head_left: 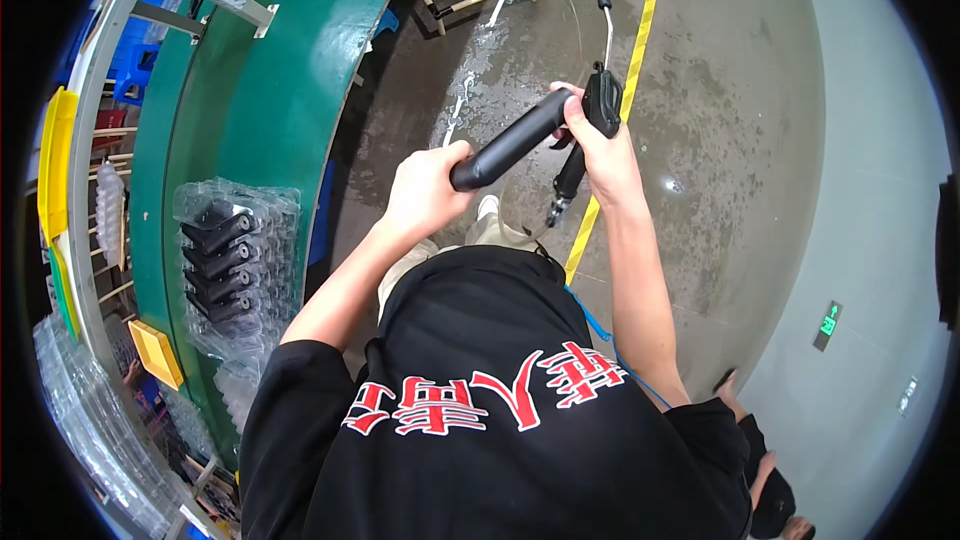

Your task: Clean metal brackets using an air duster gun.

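Observation:
A thick, smooth black tube [515, 142] is held slantwise in front of me, above the floor. My left hand [432, 188] is closed round its lower end. My right hand [597, 148] grips a black air blow gun [602, 98] with a thin metal nozzle pointing away from me. The thumb and fingers of that hand also reach the tube's upper end, and I cannot tell how firmly they press on it. A metal fitting hangs below the gun, and part of a blue hose [590, 314] shows beside my shirt.
To my left runs a green workbench [285, 70] with clear plastic trays [275, 230] holding several angled black parts [215, 265]. A yellow bin [155, 355] sits near a metal frame. Yellow tape [643, 30] crosses the wet-looking floor. Another person [768, 480] is at the lower right.

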The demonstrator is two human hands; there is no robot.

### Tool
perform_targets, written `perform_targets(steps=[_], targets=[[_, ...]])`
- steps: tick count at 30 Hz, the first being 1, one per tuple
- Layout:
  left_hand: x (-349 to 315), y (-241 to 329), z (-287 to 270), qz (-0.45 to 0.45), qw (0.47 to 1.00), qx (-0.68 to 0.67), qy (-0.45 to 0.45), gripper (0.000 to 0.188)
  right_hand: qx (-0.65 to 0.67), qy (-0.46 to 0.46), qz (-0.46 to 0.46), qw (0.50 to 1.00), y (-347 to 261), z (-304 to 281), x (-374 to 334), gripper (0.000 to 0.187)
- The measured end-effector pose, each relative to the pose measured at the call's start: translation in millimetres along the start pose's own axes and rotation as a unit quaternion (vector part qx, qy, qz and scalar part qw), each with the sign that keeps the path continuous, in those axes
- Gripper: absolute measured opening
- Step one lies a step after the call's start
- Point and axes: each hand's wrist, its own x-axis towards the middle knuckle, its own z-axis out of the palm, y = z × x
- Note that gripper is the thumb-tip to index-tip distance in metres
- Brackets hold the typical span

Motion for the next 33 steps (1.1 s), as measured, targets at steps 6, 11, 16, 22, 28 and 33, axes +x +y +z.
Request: perform_targets(steps=[6, 11, 16, 22, 28, 33], targets=[[45.7, -38.0, -4.9, -0.126, 0.889, -0.44, 0.025, 0.014, -0.32, -0.023, -0.12, 0.939, 14.3, -5.2, -51.0, 0.044], [81.5, -67.5, -11.8, -0.196, 0.665, -0.707, 0.138, 0.016, -0.341, -0.111, -0.06, 0.931, 35.6, -4.6, -90.7, 0.045], [99.8, -98.7, -12.4, -0.2, 0.643, -0.706, 0.222, 0.016, -0.389, -0.111, -0.092, 0.91, 43.0, -0.6, -90.4, 0.041], [93.1, -75.4, -0.4, -0.183, 0.654, -0.687, 0.26, 0.016, -0.404, -0.109, -0.074, 0.905, 42.4, -1.5, -87.2, 0.038], [91.1, -69.2, 1.7, -0.182, 0.656, -0.671, 0.293, 0.016, -0.415, -0.076, -0.109, 0.9, 51.0, 1.4, -87.2, 0.033], [89.0, -72.5, -3.4, -0.178, 0.654, -0.674, 0.294, 0.014, -0.415, -0.071, -0.128, 0.898, 53.6, 5.4, -85.8, 0.03]])
